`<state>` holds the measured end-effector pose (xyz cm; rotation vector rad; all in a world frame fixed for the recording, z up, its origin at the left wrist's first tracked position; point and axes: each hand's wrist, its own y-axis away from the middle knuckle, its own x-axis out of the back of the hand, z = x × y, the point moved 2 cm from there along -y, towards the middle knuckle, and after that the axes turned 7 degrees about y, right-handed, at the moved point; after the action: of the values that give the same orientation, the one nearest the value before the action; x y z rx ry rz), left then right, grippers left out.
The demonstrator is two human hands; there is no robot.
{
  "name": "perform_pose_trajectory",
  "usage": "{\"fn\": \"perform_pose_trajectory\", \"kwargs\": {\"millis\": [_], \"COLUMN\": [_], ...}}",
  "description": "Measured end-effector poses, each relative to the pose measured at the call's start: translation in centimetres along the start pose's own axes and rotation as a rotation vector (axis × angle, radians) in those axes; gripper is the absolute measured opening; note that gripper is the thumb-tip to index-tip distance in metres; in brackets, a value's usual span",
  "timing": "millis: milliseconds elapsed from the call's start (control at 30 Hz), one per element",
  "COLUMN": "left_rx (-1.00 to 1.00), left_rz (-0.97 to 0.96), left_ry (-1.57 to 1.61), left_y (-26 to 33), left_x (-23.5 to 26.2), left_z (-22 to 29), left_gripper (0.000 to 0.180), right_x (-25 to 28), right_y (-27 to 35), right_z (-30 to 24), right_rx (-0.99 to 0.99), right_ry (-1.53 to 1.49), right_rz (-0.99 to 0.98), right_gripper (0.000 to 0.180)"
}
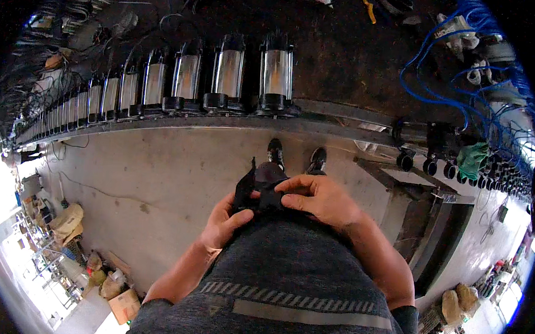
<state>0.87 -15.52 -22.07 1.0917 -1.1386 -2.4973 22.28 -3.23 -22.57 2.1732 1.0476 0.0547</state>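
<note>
Close to my waist, both hands are on a black part (246, 189) with a flat, upright plate on its left side; its exact kind is unclear. My left hand (224, 220) grips it from the left, thumb lying along the lower edge. From the right, my right hand (325, 200) pinches dark material between thumb and forefinger, beside the plate. A rounded dark shape (271, 172) shows just beyond the fingers. Against my dark shirt, the lower edge of the part is hard to make out.
Ahead, a long row of clear cylinders with black bases (276, 77) lines the bench edge (179, 123). Blue tubing (426, 90) and a green cloth (472, 159) are at the right. A metal frame (425, 223) stands right of me; cardboard boxes (125, 305) sit lower left.
</note>
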Motion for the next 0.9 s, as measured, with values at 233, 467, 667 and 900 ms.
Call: {"fn": "perform_pose_trajectory", "kwargs": {"millis": [233, 467, 667, 900], "left_rx": [-0.129, -0.123, -0.178, -0.188], "left_rz": [-0.012, -0.072, -0.032, -0.092], "left_ry": [-0.026, -0.212, -0.175, -0.209], "left_y": [0.4, 0.6, 0.8, 0.7], "left_x": [-0.4, 0.0, -0.3, 0.8], "left_z": [0.0, 0.3, 0.7, 0.7], "left_gripper": [0.055, 0.065, 0.060, 0.056], "right_x": [0.1, -0.5, -0.4, -1.0], "right_y": [0.2, 0.0, -0.1, -0.5], "right_z": [0.3, 0.6, 0.6, 0.6], "right_rx": [-0.041, -0.024, -0.083, -0.080], "right_ry": [0.037, 0.085, 0.068, 0.091], "right_rz": [-0.033, -0.020, -0.010, 0.003], "right_gripper": [0.029, 0.027, 0.028, 0.025]}}
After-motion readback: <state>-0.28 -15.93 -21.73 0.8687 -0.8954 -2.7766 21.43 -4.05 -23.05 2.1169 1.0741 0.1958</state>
